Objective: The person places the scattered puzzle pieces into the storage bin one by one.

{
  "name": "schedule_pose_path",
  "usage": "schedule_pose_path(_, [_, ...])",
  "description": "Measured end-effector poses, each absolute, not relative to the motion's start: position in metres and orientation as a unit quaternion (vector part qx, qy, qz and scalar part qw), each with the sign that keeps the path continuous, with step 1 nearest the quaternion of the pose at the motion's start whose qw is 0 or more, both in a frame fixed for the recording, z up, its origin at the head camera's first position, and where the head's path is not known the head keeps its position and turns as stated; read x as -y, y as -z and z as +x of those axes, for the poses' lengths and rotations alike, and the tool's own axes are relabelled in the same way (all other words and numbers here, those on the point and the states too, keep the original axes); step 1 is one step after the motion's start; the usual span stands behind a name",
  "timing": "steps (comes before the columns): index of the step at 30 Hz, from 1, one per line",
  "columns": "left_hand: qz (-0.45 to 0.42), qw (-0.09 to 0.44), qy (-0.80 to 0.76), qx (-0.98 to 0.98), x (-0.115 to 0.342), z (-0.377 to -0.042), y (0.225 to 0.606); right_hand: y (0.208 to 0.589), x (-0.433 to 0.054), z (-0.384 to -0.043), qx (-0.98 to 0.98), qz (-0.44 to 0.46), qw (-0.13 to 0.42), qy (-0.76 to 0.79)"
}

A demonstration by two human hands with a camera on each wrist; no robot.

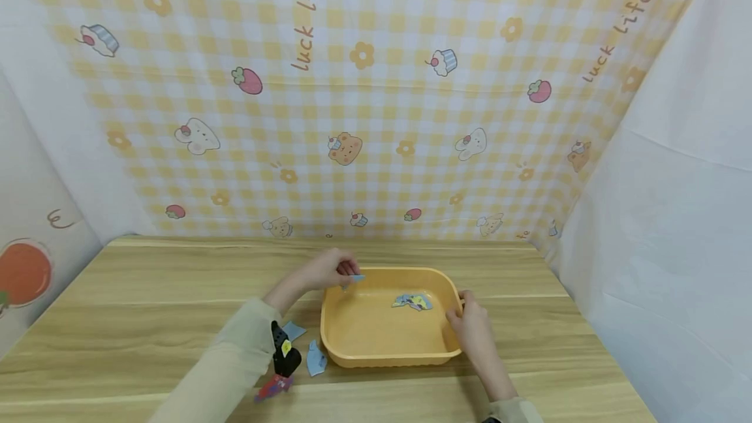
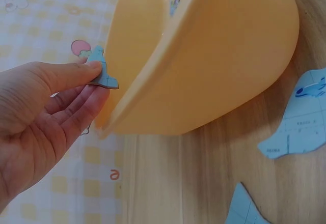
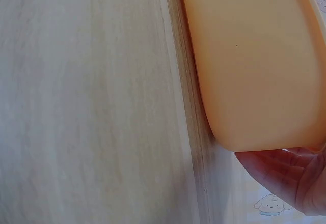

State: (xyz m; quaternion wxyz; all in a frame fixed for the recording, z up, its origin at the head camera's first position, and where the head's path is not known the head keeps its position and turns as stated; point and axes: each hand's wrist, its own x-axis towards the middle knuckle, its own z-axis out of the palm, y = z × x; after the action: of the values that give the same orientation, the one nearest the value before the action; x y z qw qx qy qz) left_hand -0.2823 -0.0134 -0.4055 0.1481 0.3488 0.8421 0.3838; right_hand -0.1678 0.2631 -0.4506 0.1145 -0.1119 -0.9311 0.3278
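Observation:
My left hand [image 1: 329, 270] pinches a small light-blue puzzle piece [image 2: 103, 75] between thumb and fingers, at the far left rim of a yellow plastic basin [image 1: 376, 335]. Thin grid lines run over that piece. On the basin's right side, my right hand [image 1: 473, 326] grips the rim, thumb on the inner side and fingers outside; the right wrist view catches only part of this hand [image 3: 290, 175] below the basin's wall. Inside the basin lie blue and yellow printed pieces [image 1: 412, 302], towards the back right.
Left of the basin, two blue map-like pieces [image 1: 316, 359] lie on the wooden table [image 1: 176, 318]. A red and purple piece [image 1: 274, 387] shows below the black wrist camera [image 1: 286, 352]. Behind the table hangs a yellow checked cloth [image 1: 376, 103].

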Motion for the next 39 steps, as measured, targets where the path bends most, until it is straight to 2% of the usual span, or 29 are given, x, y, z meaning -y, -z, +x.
schedule_pose_path(6, [0.365, 0.170, -0.376, -0.835, 0.001, -0.280, 0.411, 0.452, -0.263, -0.167, 0.932, -0.109, 0.120, -0.325])
schedule_pose_path(39, [0.398, 0.162, -0.246, -0.869, -0.038, -0.276, 0.412, 0.452, -0.264, -0.168, 0.929, -0.107, 0.124, -0.332])
